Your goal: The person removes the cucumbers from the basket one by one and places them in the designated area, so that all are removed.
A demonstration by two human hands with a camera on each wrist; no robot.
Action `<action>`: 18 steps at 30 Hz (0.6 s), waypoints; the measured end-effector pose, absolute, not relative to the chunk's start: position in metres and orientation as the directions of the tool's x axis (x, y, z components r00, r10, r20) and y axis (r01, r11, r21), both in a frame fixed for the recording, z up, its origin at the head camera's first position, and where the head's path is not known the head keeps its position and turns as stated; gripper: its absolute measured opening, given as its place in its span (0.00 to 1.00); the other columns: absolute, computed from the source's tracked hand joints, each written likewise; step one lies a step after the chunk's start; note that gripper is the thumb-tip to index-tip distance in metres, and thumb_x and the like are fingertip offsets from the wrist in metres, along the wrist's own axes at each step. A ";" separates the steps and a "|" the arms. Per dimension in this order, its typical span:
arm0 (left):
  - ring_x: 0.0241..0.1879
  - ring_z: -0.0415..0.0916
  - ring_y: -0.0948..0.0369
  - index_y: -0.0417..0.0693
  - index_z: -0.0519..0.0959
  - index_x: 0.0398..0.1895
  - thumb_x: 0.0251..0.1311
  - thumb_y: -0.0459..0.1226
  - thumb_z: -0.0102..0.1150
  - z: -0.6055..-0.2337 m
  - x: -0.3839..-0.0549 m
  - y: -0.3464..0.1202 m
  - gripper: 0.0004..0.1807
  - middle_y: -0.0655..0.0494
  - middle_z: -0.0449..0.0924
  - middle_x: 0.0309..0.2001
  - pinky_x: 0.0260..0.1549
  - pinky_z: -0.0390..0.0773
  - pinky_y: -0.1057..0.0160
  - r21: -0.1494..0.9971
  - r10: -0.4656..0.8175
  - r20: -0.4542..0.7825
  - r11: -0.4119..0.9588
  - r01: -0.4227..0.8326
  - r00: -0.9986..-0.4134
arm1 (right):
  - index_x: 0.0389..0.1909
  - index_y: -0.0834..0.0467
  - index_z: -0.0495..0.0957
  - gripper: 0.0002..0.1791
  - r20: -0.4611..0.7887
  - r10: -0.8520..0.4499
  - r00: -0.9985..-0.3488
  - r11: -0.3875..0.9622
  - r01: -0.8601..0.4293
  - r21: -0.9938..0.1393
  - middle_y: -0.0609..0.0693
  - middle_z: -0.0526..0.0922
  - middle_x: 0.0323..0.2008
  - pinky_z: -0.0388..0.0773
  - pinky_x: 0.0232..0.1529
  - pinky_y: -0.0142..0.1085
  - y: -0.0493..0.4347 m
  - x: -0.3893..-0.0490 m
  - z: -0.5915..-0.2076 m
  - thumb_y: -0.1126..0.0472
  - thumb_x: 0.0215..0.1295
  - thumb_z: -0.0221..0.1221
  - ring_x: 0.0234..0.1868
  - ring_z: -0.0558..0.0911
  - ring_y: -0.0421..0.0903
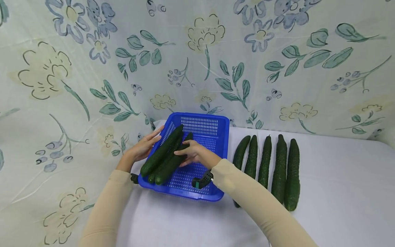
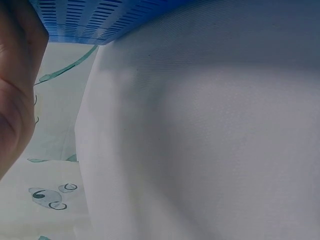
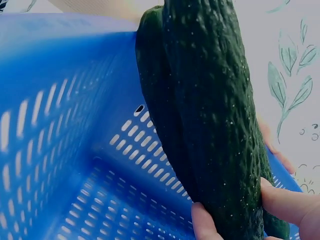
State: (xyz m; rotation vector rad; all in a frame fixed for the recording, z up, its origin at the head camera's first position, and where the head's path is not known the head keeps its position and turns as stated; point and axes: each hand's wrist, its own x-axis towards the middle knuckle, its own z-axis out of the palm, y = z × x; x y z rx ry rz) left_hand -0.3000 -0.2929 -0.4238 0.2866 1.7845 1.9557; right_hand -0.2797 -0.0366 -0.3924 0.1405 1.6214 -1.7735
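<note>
A blue plastic basket (image 1: 223,147) with slotted walls stands on the white-covered table, and three dark green cucumbers (image 1: 162,154) lie side by side along its left side. My right hand (image 1: 194,151) reaches into the basket and holds the rightmost of these cucumbers between thumb and fingers. In the right wrist view, the thumb (image 3: 287,200) and a fingertip press the held cucumber (image 3: 215,110) from opposite sides. Outside the basket's left wall, my left hand (image 1: 143,147) touches the rim with extended fingers. The left wrist view shows only part of this hand beside the basket's slotted wall (image 2: 80,17).
Several more cucumbers (image 1: 279,168) lie in a row on the table, right of the basket; my right forearm passes over some of them. White cloth (image 1: 339,178) stretches farther right. A floral curtain (image 1: 197,61) hangs behind the table and along the left.
</note>
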 end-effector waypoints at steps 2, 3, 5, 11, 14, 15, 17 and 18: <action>0.56 0.78 0.59 0.65 0.44 0.81 0.81 0.43 0.35 -0.424 -0.300 -0.293 0.30 0.45 0.61 0.70 0.49 0.81 0.57 0.980 0.473 -0.155 -0.034 -0.194 -0.867 | 0.77 0.59 0.51 0.45 -0.523 -0.430 -0.736 0.050 0.559 -0.828 0.75 0.67 0.63 0.79 0.47 0.59 -0.036 -0.280 -0.392 0.72 0.64 0.64 0.57 0.74 0.74; 0.56 0.77 0.59 0.65 0.44 0.81 0.81 0.43 0.36 -0.424 -0.300 -0.293 0.30 0.45 0.61 0.70 0.49 0.81 0.57 0.981 0.473 -0.153 -0.031 -0.190 -0.868 | 0.77 0.59 0.51 0.45 -0.522 -0.432 -0.736 0.049 0.559 -0.828 0.75 0.66 0.63 0.79 0.47 0.59 -0.036 -0.280 -0.391 0.72 0.64 0.64 0.57 0.74 0.74; 0.56 0.77 0.59 0.66 0.45 0.81 0.81 0.43 0.36 -0.424 -0.300 -0.293 0.30 0.44 0.61 0.70 0.49 0.81 0.57 0.983 0.473 -0.147 -0.028 -0.181 -0.869 | 0.77 0.59 0.51 0.45 -0.518 -0.437 -0.736 0.047 0.556 -0.830 0.75 0.66 0.64 0.79 0.47 0.59 -0.035 -0.280 -0.391 0.72 0.64 0.64 0.58 0.74 0.74; 0.56 0.78 0.58 0.66 0.46 0.81 0.80 0.44 0.37 -0.425 -0.300 -0.293 0.30 0.44 0.63 0.69 0.49 0.81 0.56 0.985 0.476 -0.140 -0.026 -0.173 -0.868 | 0.77 0.59 0.51 0.45 -0.516 -0.447 -0.730 0.062 0.550 -0.833 0.75 0.67 0.63 0.80 0.47 0.58 -0.031 -0.277 -0.386 0.72 0.64 0.64 0.57 0.75 0.73; 0.55 0.78 0.58 0.66 0.46 0.81 0.80 0.44 0.37 -0.425 -0.299 -0.293 0.30 0.45 0.64 0.69 0.48 0.81 0.57 0.985 0.472 -0.140 -0.027 -0.173 -0.870 | 0.77 0.59 0.50 0.45 -0.510 -0.452 -0.732 0.062 0.545 -0.836 0.75 0.69 0.61 0.79 0.47 0.58 -0.028 -0.275 -0.382 0.72 0.65 0.64 0.57 0.76 0.72; 0.55 0.79 0.58 0.66 0.46 0.81 0.80 0.44 0.37 -0.425 -0.299 -0.293 0.30 0.45 0.64 0.68 0.48 0.81 0.57 0.985 0.471 -0.139 -0.028 -0.173 -0.871 | 0.77 0.59 0.51 0.44 -0.507 -0.453 -0.733 0.060 0.543 -0.838 0.75 0.70 0.61 0.79 0.48 0.59 -0.026 -0.275 -0.381 0.72 0.65 0.64 0.57 0.76 0.72; 0.54 0.79 0.59 0.66 0.46 0.81 0.80 0.44 0.37 -0.425 -0.299 -0.293 0.30 0.46 0.65 0.68 0.48 0.82 0.58 0.984 0.470 -0.139 -0.032 -0.174 -0.872 | 0.76 0.59 0.52 0.44 -0.498 -0.454 -0.739 0.054 0.535 -0.843 0.76 0.71 0.59 0.79 0.47 0.59 -0.024 -0.274 -0.379 0.72 0.65 0.64 0.57 0.76 0.71; 0.54 0.79 0.59 0.66 0.47 0.81 0.80 0.44 0.38 -0.425 -0.299 -0.294 0.30 0.46 0.66 0.67 0.47 0.82 0.58 0.984 0.467 -0.141 -0.033 -0.177 -0.873 | 0.76 0.59 0.52 0.43 -0.494 -0.454 -0.741 0.051 0.532 -0.845 0.76 0.72 0.59 0.80 0.47 0.59 -0.022 -0.274 -0.378 0.72 0.65 0.64 0.56 0.77 0.71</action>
